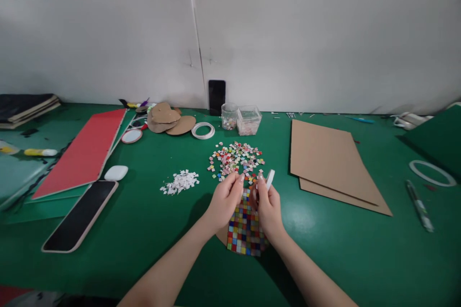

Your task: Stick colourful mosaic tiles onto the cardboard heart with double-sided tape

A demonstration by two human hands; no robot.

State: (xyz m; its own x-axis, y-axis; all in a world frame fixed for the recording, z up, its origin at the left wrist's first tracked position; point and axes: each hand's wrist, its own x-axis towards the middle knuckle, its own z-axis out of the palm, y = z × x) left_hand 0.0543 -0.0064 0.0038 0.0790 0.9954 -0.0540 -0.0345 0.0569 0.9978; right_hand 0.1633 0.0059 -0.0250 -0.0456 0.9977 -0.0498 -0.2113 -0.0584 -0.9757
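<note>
My left hand (226, 200) is closed in a pinch above the upper left of a mosaic of small coloured square tiles (245, 230). Whatever its fingertips hold is too small to make out. Opposite it, my right hand (269, 206) is closed around a narrow white object (270, 178) that sticks up past the thumb; its kind is unclear. The mosaic lies on a piece of brown cardboard (221, 235), whose edge shows at the left. Just beyond both hands spreads a pile of loose coloured tiles (236, 158).
White paper bits (180, 182) lie left of the hands. Behind are a tape roll (194, 131), cardboard discs (183, 125), clear containers (249, 122) and an upright phone (217, 97). Another phone (81, 216) lies left. Cardboard sheets (324, 153) and a pen (419, 206) are right.
</note>
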